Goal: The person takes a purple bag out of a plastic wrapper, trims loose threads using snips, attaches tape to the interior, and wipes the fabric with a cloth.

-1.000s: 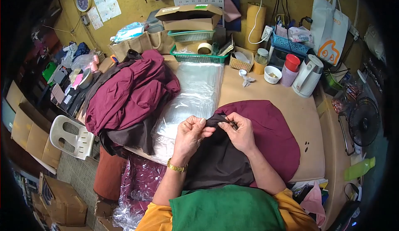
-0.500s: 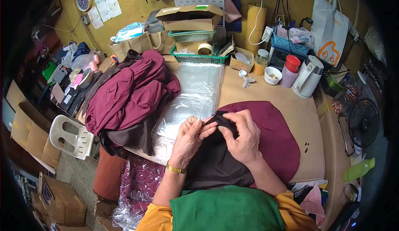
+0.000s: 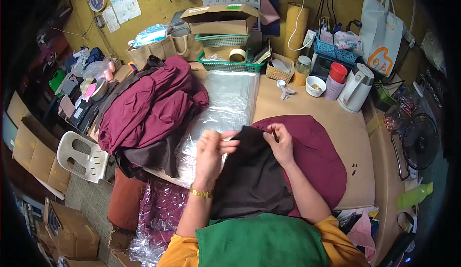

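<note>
A dark brown cloth [image 3: 252, 171] is raised in front of me, its upper edge stretched between my hands. My left hand [image 3: 210, 152], slightly blurred and with a gold watch at the wrist, has its fingers closed at the cloth's left corner. At the right end of that edge, my right hand [image 3: 281, 144] pinches the fabric between thumb and fingers. Beneath and to the right spreads a maroon cloth [image 3: 319, 159], flat on the tan tabletop [image 3: 355, 137]. The lower part of the brown cloth falls toward my green apron [image 3: 261, 243].
To the left lies a heap of maroon and brown cloth [image 3: 153, 99] beside a stack of clear plastic sheets [image 3: 230, 96]. Green baskets [image 3: 230, 66], a white bowl [image 3: 315, 87] and an electric kettle [image 3: 356, 88] line the back. A fan [image 3: 420, 142] stands at right.
My hands have moved apart, left hand leftward and right hand slightly up. The brown cloth, bunched between my fingers before, is now spread out and lifted between them.
</note>
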Demonstrator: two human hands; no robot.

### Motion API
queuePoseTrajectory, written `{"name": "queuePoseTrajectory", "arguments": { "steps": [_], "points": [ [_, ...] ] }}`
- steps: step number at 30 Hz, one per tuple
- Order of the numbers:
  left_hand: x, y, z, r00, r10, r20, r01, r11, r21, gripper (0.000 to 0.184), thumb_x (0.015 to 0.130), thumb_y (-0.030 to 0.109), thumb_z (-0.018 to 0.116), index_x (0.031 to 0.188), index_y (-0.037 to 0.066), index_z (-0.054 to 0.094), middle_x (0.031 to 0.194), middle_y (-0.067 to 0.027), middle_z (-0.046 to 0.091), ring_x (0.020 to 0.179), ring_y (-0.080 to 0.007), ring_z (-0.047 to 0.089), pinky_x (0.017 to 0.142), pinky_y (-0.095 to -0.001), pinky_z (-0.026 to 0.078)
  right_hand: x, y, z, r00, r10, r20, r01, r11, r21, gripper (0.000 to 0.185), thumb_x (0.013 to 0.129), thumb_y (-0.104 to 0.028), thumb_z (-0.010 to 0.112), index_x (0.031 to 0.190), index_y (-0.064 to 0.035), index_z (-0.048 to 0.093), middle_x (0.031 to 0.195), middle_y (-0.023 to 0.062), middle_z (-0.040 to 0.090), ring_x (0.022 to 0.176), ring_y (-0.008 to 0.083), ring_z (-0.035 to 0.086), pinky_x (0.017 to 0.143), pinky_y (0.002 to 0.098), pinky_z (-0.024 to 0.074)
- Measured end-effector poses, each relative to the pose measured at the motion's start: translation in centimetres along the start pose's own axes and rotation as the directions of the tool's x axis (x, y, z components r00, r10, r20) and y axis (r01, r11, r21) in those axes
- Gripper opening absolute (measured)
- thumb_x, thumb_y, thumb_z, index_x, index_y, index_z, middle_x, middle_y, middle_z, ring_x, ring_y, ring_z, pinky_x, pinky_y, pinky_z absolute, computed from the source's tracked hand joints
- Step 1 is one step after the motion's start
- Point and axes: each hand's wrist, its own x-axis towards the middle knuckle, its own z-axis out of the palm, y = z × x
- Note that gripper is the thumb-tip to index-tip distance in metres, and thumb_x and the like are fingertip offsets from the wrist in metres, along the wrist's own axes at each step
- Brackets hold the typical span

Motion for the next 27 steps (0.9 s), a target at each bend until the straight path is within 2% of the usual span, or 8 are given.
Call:
{"name": "queuePoseTrajectory", "arguments": {
  "steps": [5, 12, 14, 16, 20, 22, 26, 27],
  "points": [
    [2.5, -3.1, -5.2, 0.973, 0.062, -0.223, 0.016, 0.943, 0.333, 0.059, 0.1, 0.057, 0.038, 0.119, 0.003, 0.051, 0.117, -0.0097, 0.062, 0.102, -0.0197, 0.057, 0.088, -0.0308, 0.045, 1.8, 4.8, -3.7, 0.989, 0.036, -0.143, -0.087, 0.926, -0.367, 0.032, 0.098, -0.028, 0.053, 0.092, 0.0021, 0.061, 0.067, 0.01, 0.059, 0.063, 0.021, 0.06, 0.062, 0.0351, 0.0457],
    [-1.4, -7.7, -2.5, 0.982, -0.188, 0.026, 0.114, 0.69, 0.715, 0.085, 0.081, 0.029, 0.08, 0.142, -0.003, 0.03, 0.104, -0.0141, 0.059, 0.073, -0.0145, 0.056, 0.067, -0.0286, 0.048, 5.9, 6.6, -8.7, 0.992, 0.129, -0.013, -0.101, 0.704, -0.703, 0.024, 0.097, -0.023, 0.05, 0.098, 0.0007, 0.054, 0.08, 0.0225, 0.064, 0.08, 0.0407, 0.065, 0.068, 0.0481, 0.0488],
    [-1.4, -9.7, -3.2, 0.974, -0.188, 0.128, 0.021, 0.634, 0.773, 0.081, 0.081, 0.031, 0.08, 0.139, -0.004, 0.036, 0.096, -0.0138, 0.06, 0.074, -0.0167, 0.057, 0.069, -0.0301, 0.049, 7.0, 0.5, -7.7, 0.89, 0.455, 0.029, -0.331, 0.689, -0.645, 0.024, 0.096, -0.022, 0.05, 0.101, 0.0004, 0.054, 0.083, 0.0244, 0.064, 0.086, 0.0438, 0.063, 0.07, 0.0487, 0.0487],
    [-0.4, -10.2, -2.9, 0.982, -0.147, 0.119, 0.025, 0.727, 0.687, 0.08, 0.081, 0.036, 0.079, 0.136, -0.006, 0.039, 0.088, -0.0148, 0.062, 0.077, -0.0225, 0.061, 0.071, -0.0341, 0.05, 6.9, -1.1, -5.5, 0.977, 0.185, 0.11, -0.029, 0.621, -0.783, 0.023, 0.096, -0.022, 0.051, 0.1, 0.0003, 0.053, 0.081, 0.0245, 0.063, 0.084, 0.044, 0.063, 0.071, 0.0489, 0.0484],
    [4.2, -10.1, -1.4, 0.977, 0.21, 0.03, -0.142, 0.542, 0.828, 0.056, 0.088, 0.038, 0.069, 0.116, -0.008, 0.054, 0.088, -0.0257, 0.068, 0.08, -0.0358, 0.066, 0.072, -0.0434, 0.05, 5.1, -1.0, 1.9, 0.969, 0.125, 0.214, -0.045, 0.937, -0.346, 0.021, 0.098, -0.021, 0.048, 0.099, -0.0004, 0.051, 0.081, 0.024, 0.062, 0.081, 0.0426, 0.062, 0.07, 0.0503, 0.0458],
    [5.8, -10.7, -3.2, 0.995, 0.099, -0.031, -0.02, 0.474, 0.88, 0.04, 0.094, 0.034, 0.062, 0.093, -0.006, 0.063, 0.081, -0.0248, 0.067, 0.073, -0.0378, 0.065, 0.067, -0.0454, 0.049, 4.1, 1.3, 3.3, 0.974, 0.073, 0.215, 0.024, 0.908, -0.419, 0.022, 0.099, -0.022, 0.047, 0.099, -0.0002, 0.049, 0.081, 0.0246, 0.062, 0.081, 0.0436, 0.062, 0.07, 0.0511, 0.0449],
    [5.3, -7.9, -9.8, 0.935, 0.29, -0.205, -0.005, 0.588, 0.809, 0.043, 0.1, 0.029, 0.053, 0.068, 0.001, 0.058, 0.056, 0.0, 0.049, 0.051, -0.009, 0.045, 0.047, -0.0305, 0.035, 3.7, 5.1, 1.1, 0.996, 0.026, 0.08, 0.024, 0.823, -0.568, 0.021, 0.099, -0.021, 0.048, 0.097, 0.0, 0.047, 0.073, 0.0254, 0.059, 0.078, 0.0464, 0.06, 0.068, 0.0522, 0.044],
    [4.8, -6.6, -11.4, 0.92, 0.261, -0.293, 0.064, 0.636, 0.769, 0.043, 0.101, 0.03, 0.053, 0.066, 0.005, 0.053, 0.057, 0.0037, 0.044, 0.052, -0.0068, 0.038, 0.046, -0.0288, 0.031, 3.9, 5.7, 0.5, 0.998, -0.029, 0.048, 0.051, 0.818, -0.573, 0.022, 0.101, -0.023, 0.047, 0.095, -0.0021, 0.051, 0.065, 0.0137, 0.058, 0.064, 0.0327, 0.061, 0.06, 0.0429, 0.0457]
  ]
}}
